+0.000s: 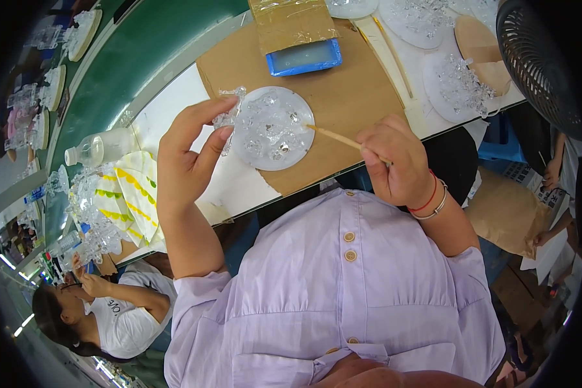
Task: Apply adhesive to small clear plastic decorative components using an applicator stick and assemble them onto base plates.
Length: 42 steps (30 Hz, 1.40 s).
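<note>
Between the thumb and fingertips of my left hand (189,145) is a clear plastic piece (229,120), held upright at the left edge of a round white disc (278,163). Several small clear parts with shiny spots lie on that disc. My right hand (394,155) grips a thin wooden stick (341,138) like a pen, its tip reaching over the disc's right side. Whether the tip touches a part there, I cannot tell. Under the disc lies a brown cardboard sheet (362,84).
Beyond the disc stands a blue tray (304,58) partly under a taped cardboard box (294,24). A clear bottle (103,149) and a patterned cloth (130,194) are on the left. Discs of clear parts (456,90) and a black fan (540,64) stand right. A co-worker (119,317) sits at left.
</note>
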Motion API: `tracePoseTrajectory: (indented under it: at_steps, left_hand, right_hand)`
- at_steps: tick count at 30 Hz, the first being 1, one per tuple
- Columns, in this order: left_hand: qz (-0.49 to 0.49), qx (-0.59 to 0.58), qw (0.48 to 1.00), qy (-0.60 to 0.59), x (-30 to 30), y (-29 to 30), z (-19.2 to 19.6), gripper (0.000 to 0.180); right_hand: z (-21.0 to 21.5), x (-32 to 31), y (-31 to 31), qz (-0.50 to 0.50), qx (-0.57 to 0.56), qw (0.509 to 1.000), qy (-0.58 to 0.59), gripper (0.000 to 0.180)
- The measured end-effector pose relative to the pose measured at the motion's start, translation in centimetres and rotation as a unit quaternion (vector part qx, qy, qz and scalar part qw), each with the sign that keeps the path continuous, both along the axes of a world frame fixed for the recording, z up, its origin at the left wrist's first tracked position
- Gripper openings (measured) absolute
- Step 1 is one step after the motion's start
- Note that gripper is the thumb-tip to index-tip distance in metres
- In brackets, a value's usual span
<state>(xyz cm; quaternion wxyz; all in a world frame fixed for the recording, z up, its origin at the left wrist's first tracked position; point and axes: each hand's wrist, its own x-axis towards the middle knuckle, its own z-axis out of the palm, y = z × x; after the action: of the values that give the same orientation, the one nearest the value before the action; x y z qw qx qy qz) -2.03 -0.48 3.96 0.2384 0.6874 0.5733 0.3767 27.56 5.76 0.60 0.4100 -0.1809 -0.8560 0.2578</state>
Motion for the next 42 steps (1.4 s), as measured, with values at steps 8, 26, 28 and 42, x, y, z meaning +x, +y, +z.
tracePoseTrajectory:
  at_steps: [8,26,28,42]
  left_hand:
    - [0.023,-0.017,0.999,-0.018,-0.3,-0.5,0.1,0.025]
    - [0.203,0.047,0.978,0.002,2.7,-4.2,-1.5,0.03]
    - [0.201,0.055,0.978,-0.006,2.7,-4.3,-1.6,0.031]
    - [0.187,0.068,0.98,0.027,3.2,-4.4,-1.3,0.031]
  right_hand:
    - [-0.3,-0.4,0.1,0.015,-0.001,1.0,0.004,0.009]
    - [-1.1,-0.9,0.6,0.004,0.001,0.999,0.036,0.007]
    - [-1.2,-0.9,0.7,0.001,0.007,1.0,0.027,0.007]
    - [-0.5,-1.2,1.0,-0.012,0.002,1.0,0.008,0.006]
